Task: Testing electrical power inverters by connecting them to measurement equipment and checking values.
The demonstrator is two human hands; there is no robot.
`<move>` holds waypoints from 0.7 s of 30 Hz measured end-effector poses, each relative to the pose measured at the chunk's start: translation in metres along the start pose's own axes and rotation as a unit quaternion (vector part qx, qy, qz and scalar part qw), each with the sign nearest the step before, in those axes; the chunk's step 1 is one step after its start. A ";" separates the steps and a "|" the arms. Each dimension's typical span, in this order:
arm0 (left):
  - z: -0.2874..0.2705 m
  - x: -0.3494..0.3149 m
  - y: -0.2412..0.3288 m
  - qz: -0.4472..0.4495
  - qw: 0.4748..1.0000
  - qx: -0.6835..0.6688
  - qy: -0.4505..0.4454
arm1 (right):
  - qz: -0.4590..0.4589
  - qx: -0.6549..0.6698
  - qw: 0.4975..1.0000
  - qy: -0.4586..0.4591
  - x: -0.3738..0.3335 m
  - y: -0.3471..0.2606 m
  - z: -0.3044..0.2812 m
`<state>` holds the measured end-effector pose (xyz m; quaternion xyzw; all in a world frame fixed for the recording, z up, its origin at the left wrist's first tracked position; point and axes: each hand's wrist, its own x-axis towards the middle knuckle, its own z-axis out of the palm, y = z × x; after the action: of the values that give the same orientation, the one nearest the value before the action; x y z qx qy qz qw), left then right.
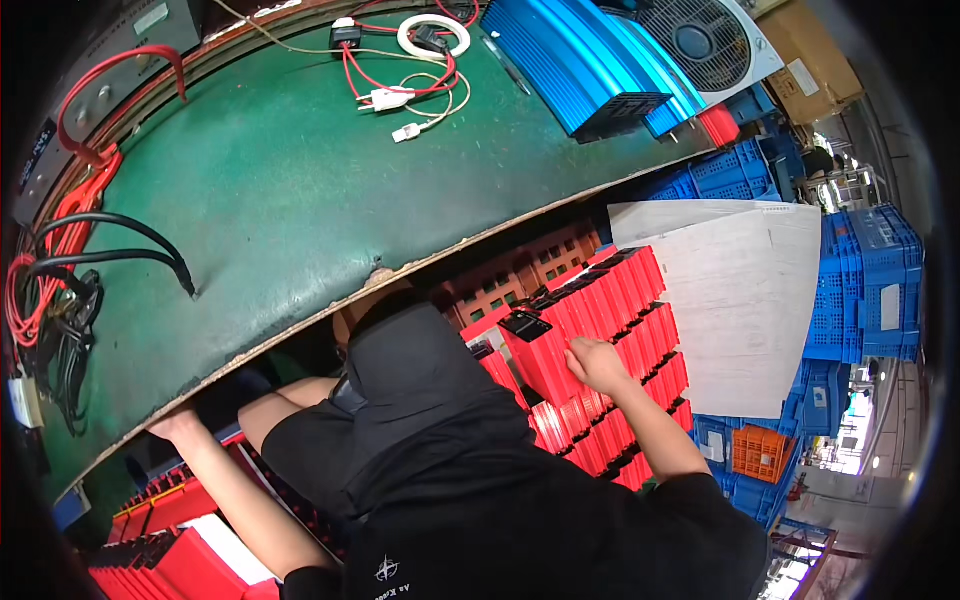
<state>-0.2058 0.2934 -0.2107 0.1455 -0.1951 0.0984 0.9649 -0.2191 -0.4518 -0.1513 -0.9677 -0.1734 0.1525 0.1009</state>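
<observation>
My right hand (597,364) is closed on the side of a red box-shaped device (541,362) with a black end panel. That device stands tilted, a little higher than the rows of similar red devices (590,312) stacked at my right. At the left, my left hand (175,424) reaches to the front edge of the green workbench (270,200). Its fingers are hidden at that edge, so their state does not show. Below my left forearm lie more red devices (185,565) with a white sheet among them.
Blue ribbed cases (570,60) and a fan (695,40) are at the bench's far right. Cables with a white plug (388,99) lie at the back; black leads (110,257) curve at the left. Blue crates (885,280) and a large pale sheet (735,300) stand right of the red stack.
</observation>
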 end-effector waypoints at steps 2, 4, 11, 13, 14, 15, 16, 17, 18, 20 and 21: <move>0.054 0.035 -0.058 0.208 0.807 0.211 0.510 | -0.023 -0.026 0.999 0.000 -0.002 -0.018 -0.041; 0.073 0.037 -0.072 0.203 0.807 0.199 0.518 | -0.092 -0.055 0.994 0.010 0.007 -0.042 -0.087; 0.031 -0.083 -0.183 0.000 0.957 0.142 0.253 | -0.116 0.169 0.968 0.146 0.042 -0.078 -0.197; 0.055 -0.075 -0.236 0.029 0.751 0.221 0.621 | -0.009 0.424 0.883 0.198 0.046 -0.073 -0.179; 0.063 -0.086 -0.244 0.013 0.754 0.233 0.614 | 0.038 0.477 0.847 0.233 0.055 -0.083 -0.173; 0.068 -0.094 -0.248 0.001 0.763 0.242 0.599 | 0.084 0.527 0.804 0.262 0.067 -0.096 -0.166; 0.074 -0.097 -0.248 -0.015 0.771 0.252 0.585 | 0.066 0.574 0.787 0.218 0.078 -0.094 -0.159; 0.078 -0.096 -0.250 -0.015 0.771 0.259 0.581 | 0.074 0.636 0.743 0.196 0.089 -0.109 -0.158; 0.082 -0.096 -0.247 -0.002 0.774 0.257 0.578 | 0.082 0.694 0.694 0.173 0.099 -0.127 -0.155; 0.093 -0.095 -0.241 -0.033 0.757 0.389 0.523 | 0.055 0.770 0.615 0.162 0.117 -0.136 -0.146; 0.100 -0.092 -0.237 -0.024 0.759 0.409 0.507 | 0.036 0.794 0.588 0.149 0.123 -0.142 -0.145</move>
<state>-0.2655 0.0270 -0.2169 0.4595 0.3849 0.2050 0.7738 -0.1047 -0.2972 -0.0130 -0.5180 0.0695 0.0867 0.8481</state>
